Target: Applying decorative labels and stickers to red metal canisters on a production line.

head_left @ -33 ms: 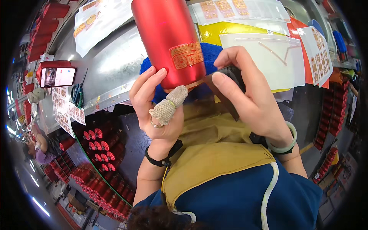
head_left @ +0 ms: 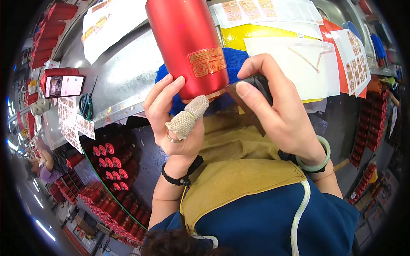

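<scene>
A glossy red cylinder (head_left: 183, 38) with a gold fretwork patch (head_left: 208, 62) leans across a blue cloth pad (head_left: 235, 64). My left hand (head_left: 181, 123) steadies its near end, fingers on the side, with a knitted beige cover (head_left: 188, 118) banded over one digit. A narrow gold strip (head_left: 207, 95) runs along the near rim. In my right hand (head_left: 282, 104) a flat dark scraper (head_left: 250, 104) is pinched between thumb and curled fingers. Its corner is close to the rim and the strip; whether it touches I cannot tell.
Sheets of gold stickers (head_left: 250, 10) and a white backing sheet (head_left: 294, 68) lie on the metal bench (head_left: 124, 55). Scissors (head_left: 86, 102) and a phone (head_left: 64, 86) sit at the left. Many red cylinders (head_left: 109, 205) stand below left; a person (head_left: 47, 164) is beyond.
My right hand and the scraper have shifted very slightly. The cylinder and my left hand look nearly still.
</scene>
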`<state>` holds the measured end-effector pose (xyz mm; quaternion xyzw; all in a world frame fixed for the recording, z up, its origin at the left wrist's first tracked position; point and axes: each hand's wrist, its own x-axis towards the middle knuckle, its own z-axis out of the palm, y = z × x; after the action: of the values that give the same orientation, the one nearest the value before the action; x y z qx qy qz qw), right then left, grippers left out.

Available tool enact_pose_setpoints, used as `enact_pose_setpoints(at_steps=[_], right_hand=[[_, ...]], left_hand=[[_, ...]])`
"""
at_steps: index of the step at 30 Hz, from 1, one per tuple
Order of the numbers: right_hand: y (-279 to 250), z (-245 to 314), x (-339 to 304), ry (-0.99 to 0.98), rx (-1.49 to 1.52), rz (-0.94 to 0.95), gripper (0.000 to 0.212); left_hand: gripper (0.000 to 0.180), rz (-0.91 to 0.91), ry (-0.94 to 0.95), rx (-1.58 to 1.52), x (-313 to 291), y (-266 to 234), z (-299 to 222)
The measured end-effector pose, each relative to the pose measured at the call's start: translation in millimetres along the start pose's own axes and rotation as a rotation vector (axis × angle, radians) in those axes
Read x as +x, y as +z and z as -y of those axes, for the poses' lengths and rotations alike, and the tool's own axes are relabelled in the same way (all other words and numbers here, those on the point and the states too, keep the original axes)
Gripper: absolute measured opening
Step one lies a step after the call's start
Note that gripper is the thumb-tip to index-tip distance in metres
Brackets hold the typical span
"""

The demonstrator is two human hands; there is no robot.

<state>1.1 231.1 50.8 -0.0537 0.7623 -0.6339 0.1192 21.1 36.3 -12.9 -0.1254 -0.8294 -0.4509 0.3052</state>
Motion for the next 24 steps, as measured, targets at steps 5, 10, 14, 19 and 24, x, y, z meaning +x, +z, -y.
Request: enact_pose_setpoints(at_steps=[5, 10, 14, 19, 24], right_hand=[[7, -4, -3, -0.211, -0.33, -0.111, 0.013], [10, 1, -4, -0.212, -0.255, -0.098, 0.014], [12, 2, -5, -0.199, -0.315, -0.126, 0.012], [13, 4, -5, -0.226, -0.263, -0.131, 0.011], [13, 2, -5, -0.205, -0.351, -0.158, 0.01]], left_hand=[[0.058, -0.007, 0.01, -0.01, 2, 1, -1], [0.059, 0.007, 0.027, -0.007, 2, -1, 0], [0.06, 0.006, 0.028, -0.013, 2, 0, -1], [0.059, 0.015, -0.003, -0.004, 1, -2, 0], [0.059, 0.017, -0.019, -0.008, 1, -1, -1]])
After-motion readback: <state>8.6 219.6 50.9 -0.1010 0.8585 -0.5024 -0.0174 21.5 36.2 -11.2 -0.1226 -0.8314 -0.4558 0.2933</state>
